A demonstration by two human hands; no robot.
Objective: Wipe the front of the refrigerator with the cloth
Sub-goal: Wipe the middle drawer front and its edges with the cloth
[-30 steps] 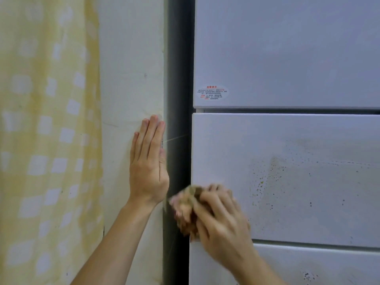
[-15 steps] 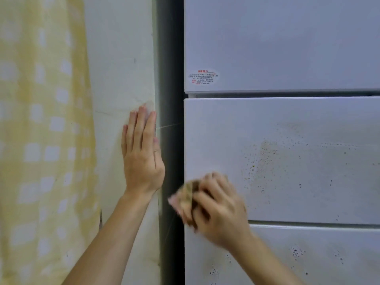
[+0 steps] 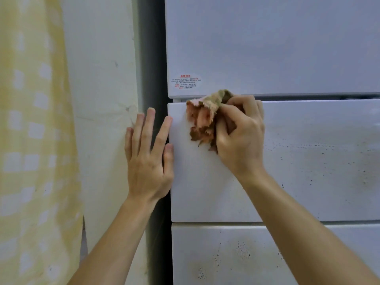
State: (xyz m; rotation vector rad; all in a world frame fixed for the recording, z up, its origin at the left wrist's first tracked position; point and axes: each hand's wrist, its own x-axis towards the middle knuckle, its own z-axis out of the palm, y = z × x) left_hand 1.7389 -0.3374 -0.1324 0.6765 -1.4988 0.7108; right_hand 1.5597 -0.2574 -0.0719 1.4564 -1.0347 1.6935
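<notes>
The white refrigerator [image 3: 287, 48] fills the right side, its front split into three panels. My right hand [image 3: 239, 136] grips a crumpled pink and brown cloth [image 3: 203, 118] and holds it against the top left corner of the middle panel [image 3: 205, 192], just under the seam. My left hand [image 3: 149, 159] lies flat with straight fingers across the dark gap, its fingertips touching the middle panel's left edge. Dark specks dot the middle panel's right part [image 3: 320, 153] and the lower panel [image 3: 242, 251].
A white wall [image 3: 102, 99] stands left of the refrigerator, with a dark vertical gap [image 3: 152, 58] between them. A yellow checked curtain [image 3: 30, 140] hangs at the far left. A small sticker with red print [image 3: 186, 81] sits on the upper panel's lower left corner.
My right hand has carried the cloth up from the middle panel's lower left corner to its top left corner. My left hand has shifted right from the wall onto the panel's edge.
</notes>
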